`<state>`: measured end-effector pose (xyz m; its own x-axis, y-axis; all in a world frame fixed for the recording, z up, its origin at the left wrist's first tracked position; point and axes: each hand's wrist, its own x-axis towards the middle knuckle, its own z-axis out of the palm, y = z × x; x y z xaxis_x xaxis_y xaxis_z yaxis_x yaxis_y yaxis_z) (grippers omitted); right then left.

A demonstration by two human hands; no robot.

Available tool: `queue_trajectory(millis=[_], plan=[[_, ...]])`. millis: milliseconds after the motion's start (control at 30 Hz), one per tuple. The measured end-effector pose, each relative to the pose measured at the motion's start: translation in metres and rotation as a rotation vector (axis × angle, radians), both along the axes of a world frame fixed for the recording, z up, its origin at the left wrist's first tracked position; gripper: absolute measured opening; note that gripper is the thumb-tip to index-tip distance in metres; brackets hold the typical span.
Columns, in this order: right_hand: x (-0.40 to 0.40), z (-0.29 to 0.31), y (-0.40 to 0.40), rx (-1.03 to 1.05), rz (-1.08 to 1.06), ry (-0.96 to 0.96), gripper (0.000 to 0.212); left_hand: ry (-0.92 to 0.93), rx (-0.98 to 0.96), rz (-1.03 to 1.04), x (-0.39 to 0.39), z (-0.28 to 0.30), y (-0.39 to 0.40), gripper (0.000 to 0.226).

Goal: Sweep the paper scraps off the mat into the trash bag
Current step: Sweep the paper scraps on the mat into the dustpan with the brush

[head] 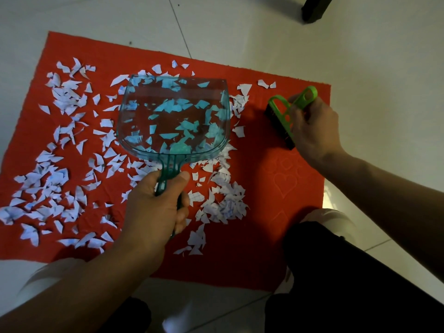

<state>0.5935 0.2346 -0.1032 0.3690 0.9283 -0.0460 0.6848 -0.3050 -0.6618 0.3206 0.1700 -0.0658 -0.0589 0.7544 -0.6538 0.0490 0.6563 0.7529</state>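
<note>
Across the left half of the red mat lie the white paper scraps, thick from the left edge to the middle and thinning toward the far edge; a few sit alone at the far right. They look thin, feather-light and loose, so my guess is that they will slide or flutter at any quick stroke, and some may cling to the mat's fuzzy pile. Pinching them 1 by 1 would be slow; pushing them in a heap with bristles suits them better.

In the middle, the left hand grips the ribbed handle of a clear teal dustpan, fingers wrapped round it and thumb laid along the top. The pan is tilted up over the scraps; whether its far lip touches the mat I cannot tell. The pieces seen through it appear tinted blue, and I cannot say if any lie inside.

To the right, the right hand is curled round the green handle of a small hand brush, whose dark bristles rest on or just above a bare patch of mat, near the scraps beside the pan's right edge.

The trash bag is not in view. A dark furniture leg stands on the tiled floor at far right.
</note>
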Motion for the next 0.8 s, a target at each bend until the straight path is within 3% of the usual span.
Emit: queue_trajectory(millis=[200, 467, 800], plan=[[-0.023, 0.005, -0.008, 0.017, 0.209, 0.118, 0.021, -0.002, -0.002, 0.000, 0.001, 0.001, 0.000, 0.013], [0.004, 0.005, 0.014, 0.094, -0.001, 0.031, 0.036, -0.001, 0.008, 0.009, 0.000, 0.002, 0.002, 0.015], [0.017, -0.001, 0.063, 0.012, -0.094, -0.087, 0.033, 0.018, 0.009, -0.009, -0.004, 0.002, 0.002, 0.014]])
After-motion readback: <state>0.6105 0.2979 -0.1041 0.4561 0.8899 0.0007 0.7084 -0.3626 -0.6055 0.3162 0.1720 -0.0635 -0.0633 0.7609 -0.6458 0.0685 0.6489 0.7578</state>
